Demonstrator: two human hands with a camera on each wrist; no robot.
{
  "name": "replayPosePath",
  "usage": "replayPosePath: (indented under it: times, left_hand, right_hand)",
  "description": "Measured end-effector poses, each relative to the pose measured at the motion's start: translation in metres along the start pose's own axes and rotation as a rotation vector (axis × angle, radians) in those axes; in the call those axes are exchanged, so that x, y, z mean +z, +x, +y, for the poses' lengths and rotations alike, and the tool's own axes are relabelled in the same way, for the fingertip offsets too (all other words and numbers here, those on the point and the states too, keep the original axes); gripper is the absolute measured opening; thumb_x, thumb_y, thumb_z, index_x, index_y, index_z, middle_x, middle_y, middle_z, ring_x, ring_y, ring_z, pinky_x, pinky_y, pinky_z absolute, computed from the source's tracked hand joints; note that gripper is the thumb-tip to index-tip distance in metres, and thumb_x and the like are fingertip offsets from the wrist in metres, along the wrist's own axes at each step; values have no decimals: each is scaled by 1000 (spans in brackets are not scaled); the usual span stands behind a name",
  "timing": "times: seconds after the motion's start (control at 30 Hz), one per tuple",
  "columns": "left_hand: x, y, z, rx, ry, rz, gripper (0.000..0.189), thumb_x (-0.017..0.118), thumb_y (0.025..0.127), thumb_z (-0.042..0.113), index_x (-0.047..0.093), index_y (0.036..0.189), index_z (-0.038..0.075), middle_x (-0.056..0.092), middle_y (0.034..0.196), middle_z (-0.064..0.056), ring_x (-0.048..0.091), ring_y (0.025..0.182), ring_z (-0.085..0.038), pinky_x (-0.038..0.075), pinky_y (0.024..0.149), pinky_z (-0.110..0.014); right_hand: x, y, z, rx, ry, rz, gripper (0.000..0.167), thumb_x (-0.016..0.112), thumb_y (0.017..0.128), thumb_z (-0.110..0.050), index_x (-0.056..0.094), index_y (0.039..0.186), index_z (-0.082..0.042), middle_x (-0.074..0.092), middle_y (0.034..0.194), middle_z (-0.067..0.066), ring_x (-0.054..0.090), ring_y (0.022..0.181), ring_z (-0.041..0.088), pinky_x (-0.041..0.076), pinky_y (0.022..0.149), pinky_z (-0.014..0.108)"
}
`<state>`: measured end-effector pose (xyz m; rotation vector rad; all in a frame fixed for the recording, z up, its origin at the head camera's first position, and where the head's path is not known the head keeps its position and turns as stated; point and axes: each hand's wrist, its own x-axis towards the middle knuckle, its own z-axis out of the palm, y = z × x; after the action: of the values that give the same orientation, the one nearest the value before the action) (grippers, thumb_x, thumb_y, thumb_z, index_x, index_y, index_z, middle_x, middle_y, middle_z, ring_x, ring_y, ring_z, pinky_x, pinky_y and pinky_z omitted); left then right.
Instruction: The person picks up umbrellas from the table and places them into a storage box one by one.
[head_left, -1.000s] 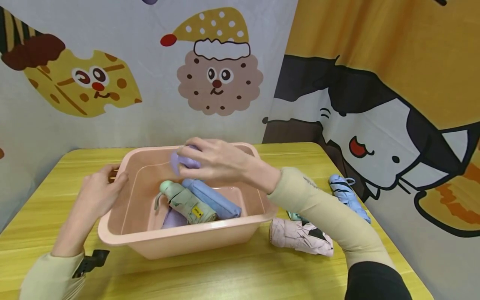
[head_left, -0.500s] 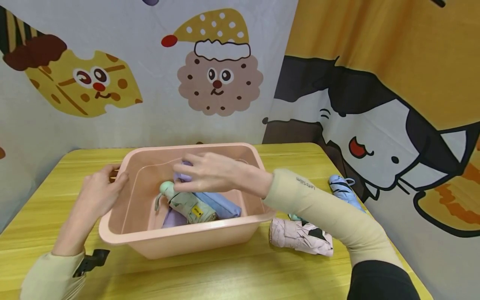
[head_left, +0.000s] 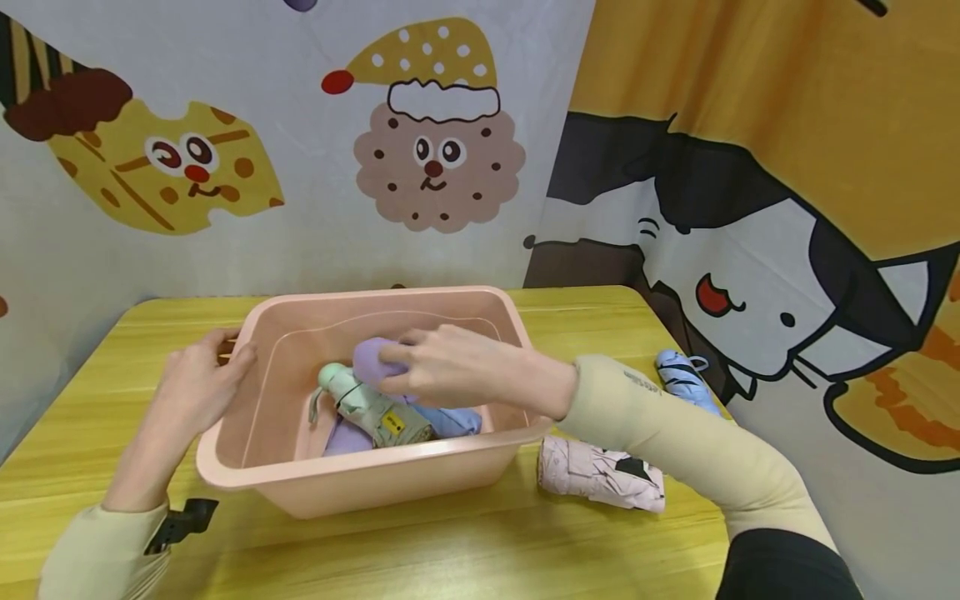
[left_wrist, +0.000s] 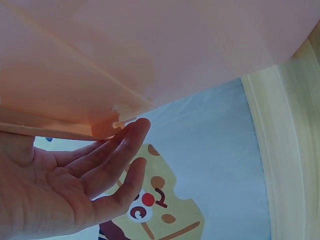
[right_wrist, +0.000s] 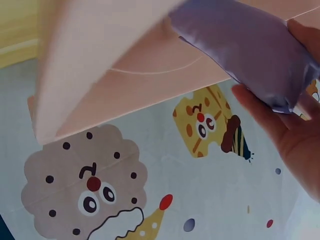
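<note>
The purple umbrella (head_left: 373, 362) is in my right hand (head_left: 446, 367), held between thumb and fingers, its rounded end poking out over the green umbrella (head_left: 375, 407) and the blue umbrella (head_left: 454, 422) inside the peach tub (head_left: 360, 492). Whether it touches either, I cannot tell. My left hand (head_left: 197, 385) holds the tub's left rim, fingers along the outside. If I let go with it lying across the others, I think it could roll, since they are rounded. Its cloth looks slick, so a light hold might slip. Pressing against a wall with my left hand slack could slide the tub along the table (head_left: 420, 550). A low right sleeve (head_left: 690, 442) might knock the pink umbrella (head_left: 581, 475) beside the tub.
</note>
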<state>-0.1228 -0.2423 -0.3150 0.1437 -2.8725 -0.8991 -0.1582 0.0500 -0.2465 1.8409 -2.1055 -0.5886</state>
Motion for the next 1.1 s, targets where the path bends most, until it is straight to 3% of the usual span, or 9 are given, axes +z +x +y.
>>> replayPosePath:
  times: [0.27, 0.8, 1.1]
  left_hand:
    - [0, 0, 0, 5, 7, -1, 61, 35, 100, 35, 39, 137, -13, 53, 124, -37, 54, 108, -52, 47, 82, -58]
    - [1, 1, -3, -1, 10, 10, 60, 36, 100, 35, 41, 135, -13, 54, 121, -37, 54, 105, -53, 48, 78, -56]
    - [1, 1, 0, -3, 2, 11, 59, 37, 100, 33, 41, 134, -14, 54, 120, -38, 55, 103, -52, 49, 79, -57]
  right_hand:
    - [2, -4, -4, 7, 116, -150, 40, 67, 86, -39, 61, 124, -30, 55, 133, 1, 57, 104, 20, 54, 69, 21]
    - [7, -5, -2, 51, 283, -290, 50, 70, 84, -39, 57, 131, -27, 40, 148, 5, 54, 118, 23, 55, 83, 27]
    - [12, -9, -5, 132, 291, -292, 54, 73, 79, -43, 59, 129, -29, 44, 139, 6, 60, 94, 19, 54, 66, 26]
